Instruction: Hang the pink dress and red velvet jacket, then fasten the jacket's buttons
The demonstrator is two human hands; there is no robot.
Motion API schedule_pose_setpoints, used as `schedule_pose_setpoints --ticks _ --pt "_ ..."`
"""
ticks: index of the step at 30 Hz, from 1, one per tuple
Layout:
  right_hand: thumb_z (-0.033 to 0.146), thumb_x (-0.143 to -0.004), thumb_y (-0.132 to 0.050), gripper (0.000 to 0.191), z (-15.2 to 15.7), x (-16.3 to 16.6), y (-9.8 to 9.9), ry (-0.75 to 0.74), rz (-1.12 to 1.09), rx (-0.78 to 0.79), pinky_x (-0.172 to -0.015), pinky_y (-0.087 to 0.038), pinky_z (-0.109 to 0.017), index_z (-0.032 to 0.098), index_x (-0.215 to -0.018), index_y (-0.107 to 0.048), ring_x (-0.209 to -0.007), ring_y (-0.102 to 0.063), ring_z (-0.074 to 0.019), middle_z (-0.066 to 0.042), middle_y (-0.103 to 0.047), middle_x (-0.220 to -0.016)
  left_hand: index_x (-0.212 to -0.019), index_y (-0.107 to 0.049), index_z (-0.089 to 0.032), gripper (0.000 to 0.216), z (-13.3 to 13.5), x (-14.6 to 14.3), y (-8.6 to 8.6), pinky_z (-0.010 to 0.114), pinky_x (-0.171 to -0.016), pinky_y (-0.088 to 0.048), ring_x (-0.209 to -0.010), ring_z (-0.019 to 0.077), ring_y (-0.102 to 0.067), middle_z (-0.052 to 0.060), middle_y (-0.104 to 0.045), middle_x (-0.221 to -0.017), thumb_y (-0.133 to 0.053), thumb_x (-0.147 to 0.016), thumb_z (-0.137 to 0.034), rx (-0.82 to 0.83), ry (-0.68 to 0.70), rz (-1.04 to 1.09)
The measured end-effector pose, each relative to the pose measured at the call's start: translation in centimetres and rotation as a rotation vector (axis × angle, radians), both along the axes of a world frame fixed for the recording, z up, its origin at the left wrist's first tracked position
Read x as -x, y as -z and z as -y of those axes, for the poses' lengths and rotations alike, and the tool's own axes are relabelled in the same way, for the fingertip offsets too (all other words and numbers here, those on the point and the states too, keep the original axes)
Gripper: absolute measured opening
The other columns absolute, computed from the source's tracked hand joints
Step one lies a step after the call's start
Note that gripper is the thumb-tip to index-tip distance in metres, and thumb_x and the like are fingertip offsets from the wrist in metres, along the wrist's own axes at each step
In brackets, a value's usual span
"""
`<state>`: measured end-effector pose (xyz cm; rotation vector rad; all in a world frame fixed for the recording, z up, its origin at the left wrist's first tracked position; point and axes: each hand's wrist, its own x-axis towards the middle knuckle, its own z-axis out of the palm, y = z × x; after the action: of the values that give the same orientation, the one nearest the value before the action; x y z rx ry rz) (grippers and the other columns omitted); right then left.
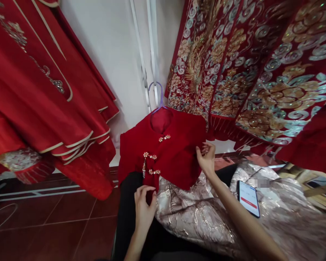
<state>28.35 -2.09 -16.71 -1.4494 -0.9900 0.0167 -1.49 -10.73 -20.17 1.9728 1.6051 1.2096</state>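
A small red jacket (174, 152) with pearl knot buttons (150, 156) hangs on a purple hanger (160, 96) in front of me. My left hand (144, 206) pinches the jacket's lower front hem, fingers closed on the red cloth. My right hand (205, 159) grips the jacket's right side edge between thumb and fingers. Below the jacket a shiny pinkish-silver fabric (206, 217) lies across my lap.
Red embroidered garments (43, 90) hang at the left. A heavily beaded red and gold panel (255, 65) hangs at the upper right. A phone (248, 198) with a lit screen lies on the silver fabric. A white wall (119, 54) stands behind; dark red floor tiles (57, 224) below.
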Motion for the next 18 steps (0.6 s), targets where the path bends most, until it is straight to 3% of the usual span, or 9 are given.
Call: schedule_pose_setpoints --ticks 2,4,6,9,13,18 --pt "0.038 -0.082 -0.058 0.031 1.0 0.8 -1.7 0.019 0.062 -0.084 -0.067 -0.047 -0.031 0.018 -0.103 -0.048 -0.067 -0.049 -0.0141 -0.003 -0.050 -0.087 -0.095 -0.063 -0.020 0.016 -1.2 0.4 -1.0 0.039 -0.085 -0.046 -0.090 0.0209 -0.057 0.007 -0.060 -0.096 -0.053 -0.086 -0.028 0.021 0.047 0.007" --pt "0.035 -0.084 -0.056 0.022 2.0 1.4 -3.3 -0.065 0.086 -0.115 -0.064 -0.045 -0.028 0.019 -0.097 -0.049 -0.064 -0.048 -0.0130 -0.001 -0.050 -0.081 -0.100 -0.061 -0.019 0.019 -2.7 0.6 -1.8 0.036 -0.080 -0.048 -0.083 0.0184 -0.058 0.006 -0.060 -0.095 -0.052 -0.086 -0.029 0.055 0.089 0.052" --pt "0.033 -0.086 -0.054 0.016 2.9 1.9 -4.7 -0.248 0.096 -0.060 -0.059 -0.043 -0.026 0.020 -0.094 -0.050 -0.061 -0.050 -0.0124 0.000 -0.053 -0.076 -0.104 -0.059 -0.018 0.022 -4.0 0.2 -2.4 0.032 -0.076 -0.050 -0.079 0.0162 -0.059 0.006 -0.060 -0.095 -0.051 -0.086 -0.029 0.077 0.120 0.108" --pt "0.033 -0.089 -0.051 0.014 3.8 3.3 -5.5 -0.610 0.167 0.149 -0.056 -0.043 -0.024 0.021 -0.096 -0.054 -0.060 -0.055 -0.0126 0.001 -0.058 -0.071 -0.102 -0.060 -0.019 0.022 -4.9 -1.2 -2.6 0.030 -0.074 -0.050 -0.079 0.0158 -0.059 0.006 -0.059 -0.094 -0.052 -0.086 -0.030 0.030 0.104 0.145" --pt "0.029 -0.089 -0.051 0.017 4.4 6.4 -4.3 -0.921 0.285 0.311 -0.064 -0.050 -0.027 0.022 -0.100 -0.061 -0.070 -0.061 -0.0146 -0.003 -0.065 -0.084 -0.102 -0.063 -0.019 0.023 -4.8 -2.9 -2.2 0.033 -0.077 -0.050 -0.084 0.0186 -0.060 0.007 -0.059 -0.092 -0.053 -0.086 -0.033 -0.043 0.072 0.110" --pt "0.026 -0.087 -0.055 0.037 4.8 9.8 -1.0 -1.058 0.153 0.300 -0.080 -0.054 -0.033 0.023 -0.123 -0.050 -0.102 -0.058 -0.0186 -0.008 -0.059 -0.112 -0.097 -0.064 -0.020 0.021 -4.6 -2.4 -2.0 0.034 -0.084 -0.048 -0.088 0.0188 -0.061 0.006 -0.064 -0.092 -0.050 -0.090 -0.033 -0.097 0.088 0.072"
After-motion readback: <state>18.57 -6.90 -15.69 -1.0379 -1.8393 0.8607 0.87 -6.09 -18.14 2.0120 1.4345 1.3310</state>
